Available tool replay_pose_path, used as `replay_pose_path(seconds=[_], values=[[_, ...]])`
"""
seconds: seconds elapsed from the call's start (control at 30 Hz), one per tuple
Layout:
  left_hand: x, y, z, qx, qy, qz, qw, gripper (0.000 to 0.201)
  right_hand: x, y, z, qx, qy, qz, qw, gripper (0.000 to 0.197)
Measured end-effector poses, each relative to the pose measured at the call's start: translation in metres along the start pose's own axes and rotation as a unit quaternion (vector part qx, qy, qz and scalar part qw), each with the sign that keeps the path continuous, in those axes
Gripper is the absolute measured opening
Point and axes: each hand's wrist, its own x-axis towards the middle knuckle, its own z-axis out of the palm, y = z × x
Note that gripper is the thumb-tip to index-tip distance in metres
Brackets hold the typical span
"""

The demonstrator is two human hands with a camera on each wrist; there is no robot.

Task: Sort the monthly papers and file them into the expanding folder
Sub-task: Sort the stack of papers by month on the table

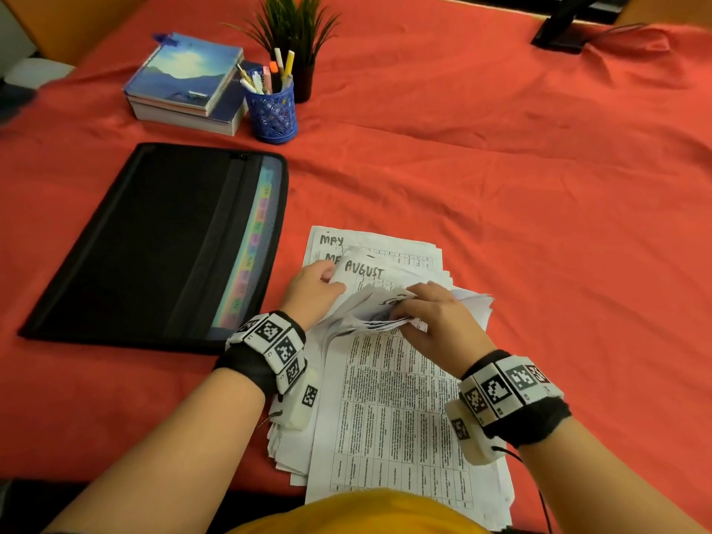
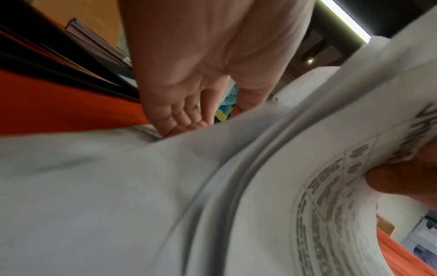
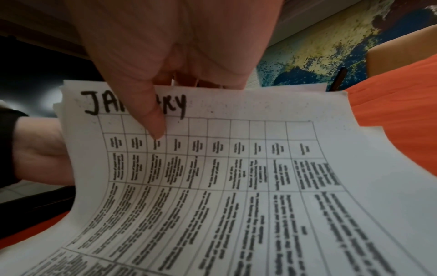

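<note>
A stack of printed monthly papers (image 1: 389,402) lies on the red cloth in front of me. Its far ends are bent up and fanned. My left hand (image 1: 327,277) pinches the left edge of a lifted sheet marked AUGUST (image 1: 364,268), its fingers (image 2: 179,123) tucked between sheets. A flat sheet marked MAY (image 1: 331,239) lies beyond. My right hand (image 1: 404,314) grips a curled bundle of sheets, its thumb (image 3: 151,115) pressing on a sheet headed JANUARY (image 3: 212,168). The black expanding folder (image 1: 154,244) lies flat to the left, coloured tabs (image 1: 254,244) along its right edge.
At the back left are a pile of books (image 1: 185,82), a blue pen cup (image 1: 271,109) and a potted plant (image 1: 296,40). A black monitor foot (image 1: 562,25) stands at the back right. Bare red cloth (image 1: 520,186) spreads to the right of the papers.
</note>
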Motion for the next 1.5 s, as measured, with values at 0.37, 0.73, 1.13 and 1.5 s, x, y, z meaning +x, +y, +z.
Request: replay_pose_path(seconds=[0.37, 0.73, 1.13, 1.5], values=[[-0.014, 0.008, -0.008, -0.087, 0.043, 0.064, 0.993, 0.022, 0.005, 0.000, -0.001, 0.032, -0.034, 0.030, 0.998, 0.020], [-0.004, 0.002, -0.010, -0.178, -0.003, -0.026, 0.984, 0.013, 0.011, -0.003, -0.002, -0.059, 0.004, -0.009, 0.998, 0.026], [-0.008, 0.011, -0.007, -0.194, -0.068, -0.048, 0.978, 0.041, 0.005, 0.002, -0.007, 0.027, -0.025, 0.017, 0.999, 0.018], [-0.008, 0.003, -0.009, -0.241, -0.049, -0.071, 0.967, 0.022, 0.005, -0.003, -0.005, -0.048, 0.018, -0.042, 0.998, 0.025]])
